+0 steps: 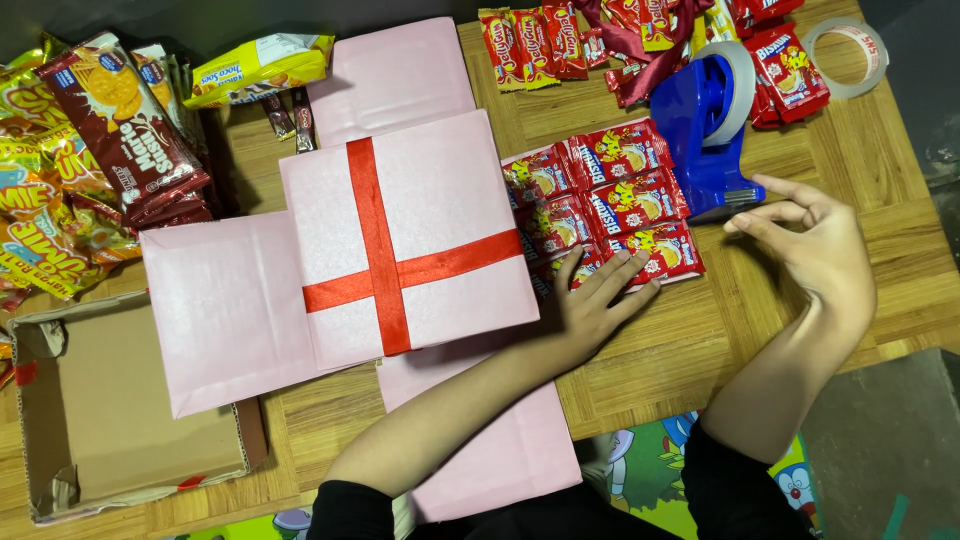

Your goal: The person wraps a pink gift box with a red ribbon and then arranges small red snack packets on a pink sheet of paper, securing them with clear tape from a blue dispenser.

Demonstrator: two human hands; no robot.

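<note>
From the head camera, the left hand lies flat, fingers spread, pressing on the near edge of a block of red snack packets laid in rows on the wooden table. It holds nothing; it only rests on the lowest packets, just beside the right edge of the pink box. That box sits in the middle of the table, closed, with a red ribbon crossed over its top. Pink paper spreads out from under it on all four sides like a flattened wrapper.

The right hand hovers at the blue tape dispenser, fingers half curled and pointing left, the tips at the cutter end. Whether it has pinched the tape end I cannot tell; the strip is too thin to see from here. The dispenser stands just behind the packets, touching their far right corner.

A loose tape roll lies at the far right. More red packets lie along the far edge. At far left sit a heap of biscuit packs and, nearer, an open cardboard tray.
</note>
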